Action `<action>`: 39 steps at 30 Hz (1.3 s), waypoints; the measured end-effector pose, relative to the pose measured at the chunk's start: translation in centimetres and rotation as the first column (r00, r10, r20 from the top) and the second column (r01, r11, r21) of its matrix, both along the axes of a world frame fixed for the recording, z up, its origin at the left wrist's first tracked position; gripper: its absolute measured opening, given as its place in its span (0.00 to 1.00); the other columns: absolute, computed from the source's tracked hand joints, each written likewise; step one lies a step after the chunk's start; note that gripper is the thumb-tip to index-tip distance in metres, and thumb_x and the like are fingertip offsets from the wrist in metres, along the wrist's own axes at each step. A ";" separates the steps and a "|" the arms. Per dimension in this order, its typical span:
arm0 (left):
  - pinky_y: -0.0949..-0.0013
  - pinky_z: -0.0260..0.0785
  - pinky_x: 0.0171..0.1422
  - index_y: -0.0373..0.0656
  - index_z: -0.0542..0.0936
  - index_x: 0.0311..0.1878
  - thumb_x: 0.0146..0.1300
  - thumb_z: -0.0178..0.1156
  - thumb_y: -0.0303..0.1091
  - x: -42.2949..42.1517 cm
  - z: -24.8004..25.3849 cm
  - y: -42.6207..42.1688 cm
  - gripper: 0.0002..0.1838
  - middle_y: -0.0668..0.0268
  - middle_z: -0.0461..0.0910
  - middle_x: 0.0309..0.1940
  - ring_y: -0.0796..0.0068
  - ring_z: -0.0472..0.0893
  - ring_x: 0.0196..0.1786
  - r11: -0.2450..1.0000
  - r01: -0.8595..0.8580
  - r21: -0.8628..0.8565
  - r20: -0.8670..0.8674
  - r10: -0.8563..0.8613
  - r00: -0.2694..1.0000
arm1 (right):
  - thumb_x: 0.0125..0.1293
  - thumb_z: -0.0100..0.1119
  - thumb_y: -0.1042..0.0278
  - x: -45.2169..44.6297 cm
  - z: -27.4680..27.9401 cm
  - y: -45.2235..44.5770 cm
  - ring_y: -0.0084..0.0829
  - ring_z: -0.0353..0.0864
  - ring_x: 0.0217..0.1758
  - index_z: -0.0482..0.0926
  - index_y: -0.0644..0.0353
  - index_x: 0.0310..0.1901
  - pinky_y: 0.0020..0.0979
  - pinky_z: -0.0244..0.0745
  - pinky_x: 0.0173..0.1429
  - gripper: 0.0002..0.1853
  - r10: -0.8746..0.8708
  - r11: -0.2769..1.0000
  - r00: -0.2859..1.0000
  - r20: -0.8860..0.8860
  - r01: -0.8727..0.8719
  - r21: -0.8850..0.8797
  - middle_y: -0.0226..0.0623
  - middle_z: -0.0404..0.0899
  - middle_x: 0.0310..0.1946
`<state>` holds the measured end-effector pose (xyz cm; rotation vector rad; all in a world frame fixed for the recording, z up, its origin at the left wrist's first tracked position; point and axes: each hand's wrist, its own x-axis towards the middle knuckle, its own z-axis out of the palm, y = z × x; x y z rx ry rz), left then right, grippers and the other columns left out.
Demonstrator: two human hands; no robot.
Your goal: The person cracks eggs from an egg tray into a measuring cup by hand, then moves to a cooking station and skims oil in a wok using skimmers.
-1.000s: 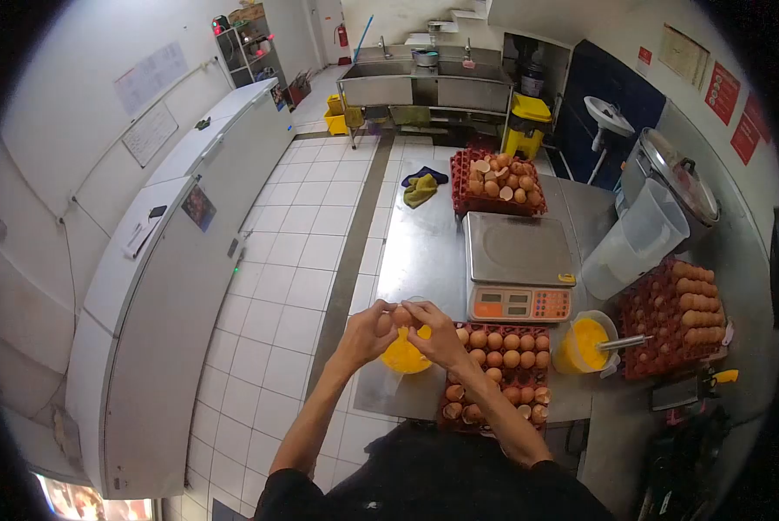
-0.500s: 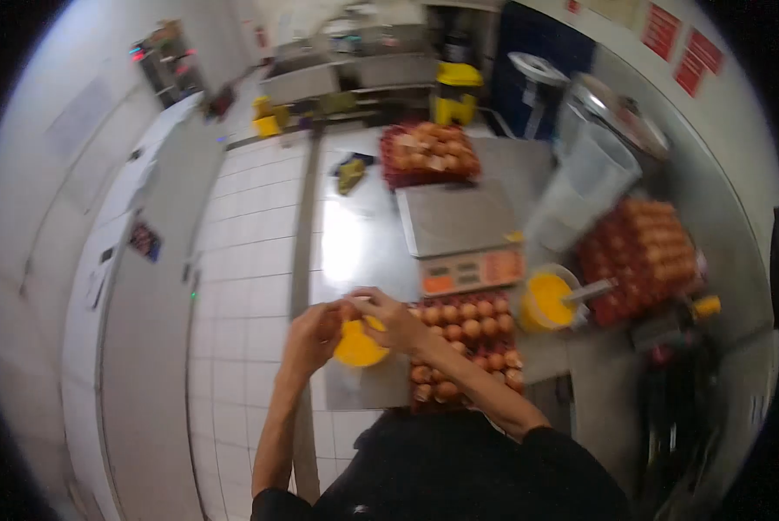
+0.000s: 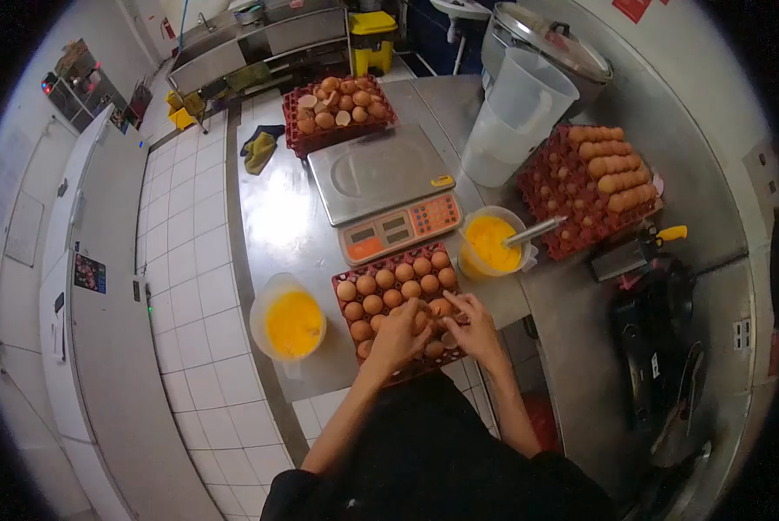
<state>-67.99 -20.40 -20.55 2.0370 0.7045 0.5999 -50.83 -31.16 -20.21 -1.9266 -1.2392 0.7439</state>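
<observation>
A tray of brown eggs (image 3: 404, 273) lies in front of me on the steel table. Over its near right part, my left hand (image 3: 396, 337) has its fingers curled around an egg (image 3: 421, 321). My right hand (image 3: 476, 332) is beside it, thumb and fingers apart, close to another egg (image 3: 441, 307). A broken eggshell (image 3: 449, 340) rests in the tray under the right fingers. Left of the tray stands a clear plastic jug (image 3: 263, 326) with yellow beaten egg (image 3: 293, 323). Behind the tray's right corner is a second container of yellow egg (image 3: 491, 244), with a metal-handled utensil (image 3: 535, 231) in it.
Behind the tray is a digital scale (image 3: 381, 178). Farther back, red trays (image 3: 298, 139) hold eggshells. A cloth (image 3: 259, 153) lies at the left edge. On the right are a tall clear jug (image 3: 515, 117), stacked egg trays (image 3: 563, 191), a large pot (image 3: 571, 56) and a black stove (image 3: 654, 347).
Both hands have moved right, from above the left jug to the egg tray, and are farther apart. My view has turned right and sharpened, so the table appears shifted left.
</observation>
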 end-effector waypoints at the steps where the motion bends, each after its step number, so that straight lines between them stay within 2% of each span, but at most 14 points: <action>1: 0.55 0.77 0.52 0.40 0.76 0.52 0.62 0.70 0.33 -0.2 -0.5 -0.3 0.19 0.52 0.84 0.45 0.48 0.85 0.51 1.000 0.008 -0.005 -0.010 -0.008 1.000 | 0.68 0.65 0.66 0.8 -1.6 -0.1 0.46 0.76 0.60 0.76 0.53 0.69 0.45 0.72 0.67 0.27 -0.015 0.998 0.999 0.044 0.018 -0.068 0.46 0.76 0.59; 2: 0.53 0.77 0.50 0.41 0.75 0.53 0.62 0.69 0.33 -0.5 -0.8 -0.4 0.19 0.52 0.84 0.44 0.44 0.84 0.48 1.000 -0.021 0.010 -0.021 0.021 1.000 | 0.67 0.66 0.69 1.5 -3.1 -0.5 0.45 0.81 0.55 0.79 0.59 0.66 0.43 0.73 0.66 0.25 0.080 0.996 0.916 0.392 -0.055 -0.073 0.45 0.78 0.58; 7: 0.53 0.78 0.49 0.43 0.75 0.53 0.63 0.69 0.35 -5.6 2.2 -1.1 0.19 0.50 0.84 0.42 0.42 0.84 0.45 0.976 -0.215 -0.020 -0.125 0.211 0.970 | 0.70 0.63 0.63 -1.0 -3.9 0.7 0.48 0.81 0.53 0.80 0.61 0.61 0.47 0.72 0.65 0.21 0.014 0.999 0.921 0.389 -0.030 0.035 0.47 0.79 0.56; 9: 0.59 0.78 0.52 0.39 0.75 0.53 0.66 0.70 0.37 -8.1 2.0 -1.4 0.19 0.52 0.84 0.43 0.55 0.86 0.47 0.925 -0.336 -0.179 -0.103 0.322 0.941 | 0.72 0.61 0.59 -3.9 -3.3 2.2 0.47 0.81 0.53 0.80 0.62 0.59 0.48 0.73 0.62 0.20 0.060 0.994 0.921 0.384 -0.091 0.063 0.47 0.79 0.56; 11: 0.61 0.78 0.51 0.39 0.73 0.55 0.69 0.67 0.35 -9.7 2.5 -1.9 0.18 0.53 0.83 0.46 0.59 0.86 0.47 0.907 -0.367 -0.207 -0.127 0.347 0.929 | 0.73 0.60 0.56 -6.6 -1.7 4.4 0.55 0.82 0.51 0.79 0.64 0.58 0.47 0.77 0.58 0.21 0.102 0.970 0.975 0.196 -0.054 -0.236 0.49 0.82 0.50; 13: 0.60 0.75 0.58 0.39 0.71 0.59 0.74 0.60 0.34 -11.1 2.0 -2.7 0.16 0.50 0.81 0.51 0.58 0.84 0.53 0.818 -0.364 -0.446 -0.085 0.366 0.927 | 0.75 0.56 0.50 -7.9 -3.1 6.1 0.58 0.83 0.50 0.76 0.67 0.57 0.50 0.80 0.52 0.25 0.122 0.975 0.950 0.289 -0.061 -0.212 0.57 0.82 0.47; 17: 0.58 0.70 0.66 0.39 0.69 0.62 0.77 0.54 0.34 -11.7 0.6 -4.7 0.16 0.50 0.78 0.53 0.55 0.80 0.59 0.865 -0.380 -0.328 -0.043 0.388 0.921 | 0.72 0.60 0.47 -8.1 -5.5 8.7 0.61 0.85 0.48 0.72 0.72 0.54 0.53 0.82 0.49 0.29 0.114 0.928 0.955 0.275 -0.003 -0.373 0.70 0.80 0.42; 24: 0.56 0.67 0.70 0.38 0.70 0.66 0.76 0.55 0.33 -10.7 0.3 -4.6 0.19 0.49 0.73 0.61 0.51 0.77 0.63 0.920 -0.273 -0.281 0.009 0.287 0.958 | 0.68 0.64 0.60 -5.7 -4.7 9.0 0.52 0.86 0.42 0.67 0.71 0.66 0.42 0.83 0.45 0.31 0.187 0.875 0.970 0.159 -0.091 -0.475 0.55 0.83 0.40; 27: 0.56 0.71 0.66 0.40 0.72 0.66 0.72 0.60 0.33 -10.2 1.6 -3.5 0.21 0.50 0.73 0.61 0.50 0.79 0.61 0.937 -0.297 -0.186 0.018 0.306 0.952 | 0.73 0.55 0.63 -4.8 -6.3 7.4 0.43 0.85 0.37 0.66 0.64 0.69 0.40 0.81 0.44 0.27 -0.027 0.985 0.993 0.119 0.047 -0.168 0.46 0.81 0.38; 30: 0.57 0.75 0.63 0.40 0.74 0.65 0.68 0.65 0.31 -9.6 4.4 -2.3 0.24 0.51 0.75 0.60 0.49 0.81 0.57 0.922 -0.333 -0.196 0.107 0.358 0.928 | 0.80 0.36 0.60 -5.5 -0.2 8.1 0.30 0.81 0.45 0.65 0.62 0.70 0.36 0.78 0.47 0.23 -0.037 0.996 0.695 -0.718 -0.035 -0.086 0.38 0.76 0.46; 32: 0.57 0.75 0.63 0.39 0.75 0.64 0.65 0.68 0.29 -9.6 5.7 -1.5 0.25 0.51 0.76 0.61 0.50 0.82 0.57 0.904 -0.349 -0.248 0.172 0.396 0.902 | 0.81 0.37 0.57 -6.8 0.5 8.7 0.28 0.80 0.45 0.65 0.59 0.70 0.35 0.78 0.48 0.23 0.022 0.999 0.509 -0.860 -0.035 0.005 0.37 0.76 0.45; 34: 0.57 0.71 0.70 0.38 0.75 0.65 0.61 0.71 0.24 -9.9 6.4 -0.5 0.28 0.51 0.76 0.62 0.55 0.77 0.66 0.859 -0.499 0.117 0.374 0.428 0.823 | 0.82 0.36 0.51 -8.3 1.2 9.3 0.28 0.78 0.45 0.66 0.58 0.69 0.37 0.77 0.55 0.24 0.157 0.986 0.237 -0.959 -0.090 0.139 0.37 0.76 0.50; 37: 0.56 0.71 0.70 0.37 0.75 0.65 0.61 0.72 0.24 -9.6 5.7 0.4 0.28 0.51 0.77 0.62 0.55 0.77 0.65 0.618 -0.771 0.153 0.463 0.644 0.609 | 0.83 0.35 0.52 -13.0 3.1 10.1 0.29 0.78 0.45 0.66 0.61 0.68 0.38 0.75 0.55 0.24 0.089 0.994 0.105 -0.991 -0.071 0.082 0.39 0.75 0.54; 39: 0.57 0.71 0.69 0.36 0.75 0.65 0.63 0.70 0.25 -10.3 5.1 1.4 0.27 0.52 0.76 0.62 0.55 0.78 0.63 0.659 -0.730 0.181 0.404 0.627 0.667 | 0.82 0.36 0.53 -15.9 5.5 11.1 0.29 0.77 0.50 0.66 0.60 0.67 0.37 0.73 0.59 0.23 0.029 1.000 0.150 -0.988 -0.004 0.029 0.38 0.74 0.56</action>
